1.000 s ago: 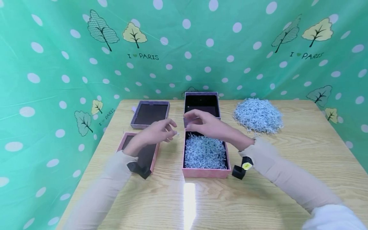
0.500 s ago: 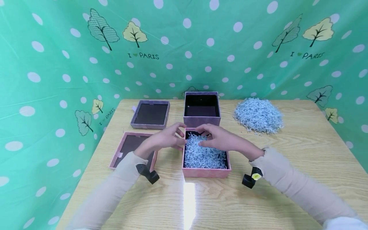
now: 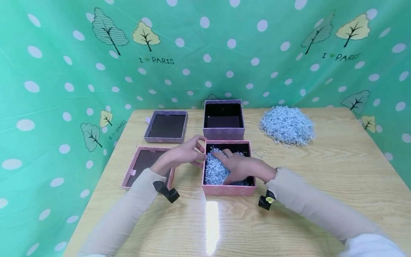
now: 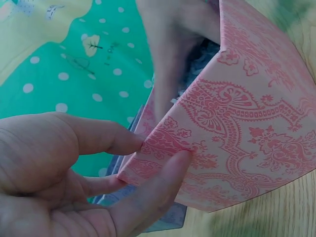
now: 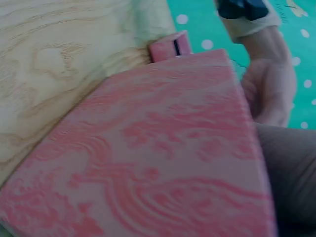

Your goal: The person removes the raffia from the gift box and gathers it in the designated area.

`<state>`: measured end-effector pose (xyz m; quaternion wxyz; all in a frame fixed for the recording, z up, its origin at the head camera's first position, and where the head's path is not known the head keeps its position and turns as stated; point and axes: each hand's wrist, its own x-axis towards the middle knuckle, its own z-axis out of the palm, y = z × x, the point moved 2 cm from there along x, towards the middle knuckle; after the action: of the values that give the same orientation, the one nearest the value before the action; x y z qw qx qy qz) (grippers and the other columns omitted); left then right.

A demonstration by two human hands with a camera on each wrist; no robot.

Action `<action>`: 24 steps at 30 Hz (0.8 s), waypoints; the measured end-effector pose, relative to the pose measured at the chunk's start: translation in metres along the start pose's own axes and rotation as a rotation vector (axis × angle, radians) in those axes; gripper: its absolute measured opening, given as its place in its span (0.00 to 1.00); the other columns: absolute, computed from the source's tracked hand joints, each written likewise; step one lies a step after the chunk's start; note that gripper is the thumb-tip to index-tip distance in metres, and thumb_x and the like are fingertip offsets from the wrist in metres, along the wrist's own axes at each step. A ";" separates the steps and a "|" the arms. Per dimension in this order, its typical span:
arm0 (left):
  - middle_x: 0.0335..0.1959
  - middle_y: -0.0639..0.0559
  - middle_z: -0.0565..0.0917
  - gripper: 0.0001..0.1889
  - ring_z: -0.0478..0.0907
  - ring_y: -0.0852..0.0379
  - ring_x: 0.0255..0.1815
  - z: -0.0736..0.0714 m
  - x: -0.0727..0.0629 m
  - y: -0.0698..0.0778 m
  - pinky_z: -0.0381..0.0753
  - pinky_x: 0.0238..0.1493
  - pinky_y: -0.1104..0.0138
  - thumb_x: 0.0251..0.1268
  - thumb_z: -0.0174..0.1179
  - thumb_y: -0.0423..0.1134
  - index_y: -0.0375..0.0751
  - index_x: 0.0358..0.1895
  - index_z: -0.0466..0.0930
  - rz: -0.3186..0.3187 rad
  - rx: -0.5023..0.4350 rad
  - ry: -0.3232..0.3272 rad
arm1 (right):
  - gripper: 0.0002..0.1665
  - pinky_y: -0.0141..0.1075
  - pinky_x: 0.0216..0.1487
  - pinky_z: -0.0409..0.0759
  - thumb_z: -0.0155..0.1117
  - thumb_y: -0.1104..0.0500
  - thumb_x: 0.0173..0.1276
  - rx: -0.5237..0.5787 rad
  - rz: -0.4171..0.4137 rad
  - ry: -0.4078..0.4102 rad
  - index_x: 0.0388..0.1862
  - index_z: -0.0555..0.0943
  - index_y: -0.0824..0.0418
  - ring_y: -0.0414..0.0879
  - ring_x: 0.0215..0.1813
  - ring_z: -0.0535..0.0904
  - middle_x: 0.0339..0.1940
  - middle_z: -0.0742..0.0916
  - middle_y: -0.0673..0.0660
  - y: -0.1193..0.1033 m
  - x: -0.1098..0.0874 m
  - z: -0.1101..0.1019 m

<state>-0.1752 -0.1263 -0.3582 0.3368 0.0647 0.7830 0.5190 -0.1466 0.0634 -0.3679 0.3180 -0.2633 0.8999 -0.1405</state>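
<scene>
A pink patterned box [image 3: 228, 190] with pale blue shredded paper [image 3: 216, 171] in it stands in the middle of the table. At its left wall is my left hand [image 3: 187, 153]. Thumb and fingers hold the wall and rim near the back corner, as the left wrist view shows. My right hand [image 3: 239, 167] reaches down into the box. Its thumb and fingers are spread round a clump of the shreds, and the black inside shows at the back and right. In the right wrist view, the box's outer wall [image 5: 163, 148] hides the fingers.
A pink lid [image 3: 144, 166] lies left of the box, partly behind my left arm. Behind it lies a purple lid [image 3: 165, 125]. A purple box [image 3: 223, 134] stands behind the pink one. At the back right lies a heap of blue shreds [image 3: 287, 125].
Both hands have come down from near the purple box to the pink one. The right hand has gone into the shreds and bunched them leftward; the left hand has settled on the left wall.
</scene>
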 end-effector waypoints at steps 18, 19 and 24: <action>0.50 0.38 0.66 0.30 0.81 0.45 0.41 -0.003 -0.001 -0.001 0.85 0.46 0.54 0.64 0.55 0.26 0.44 0.66 0.54 -0.016 -0.017 -0.016 | 0.44 0.51 0.61 0.75 0.61 0.67 0.61 -0.129 -0.076 -0.065 0.75 0.59 0.47 0.58 0.72 0.61 0.76 0.59 0.66 -0.002 0.014 -0.003; 0.50 0.38 0.66 0.30 0.81 0.44 0.41 -0.003 -0.001 -0.002 0.85 0.46 0.54 0.64 0.55 0.26 0.44 0.66 0.54 -0.014 -0.022 -0.021 | 0.44 0.50 0.61 0.75 0.60 0.67 0.61 -0.119 -0.085 -0.065 0.75 0.59 0.47 0.56 0.72 0.62 0.75 0.59 0.66 -0.002 0.011 -0.007; 0.51 0.37 0.67 0.31 0.81 0.45 0.42 -0.003 0.000 -0.002 0.85 0.45 0.56 0.64 0.56 0.26 0.44 0.67 0.54 -0.010 -0.036 -0.039 | 0.44 0.47 0.62 0.74 0.58 0.69 0.62 -0.060 -0.126 -0.051 0.76 0.57 0.52 0.52 0.71 0.63 0.76 0.60 0.63 0.000 -0.004 -0.028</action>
<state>-0.1762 -0.1294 -0.3598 0.3556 0.0645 0.7671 0.5300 -0.1618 0.0677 -0.3450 0.3231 -0.3323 0.8770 -0.1264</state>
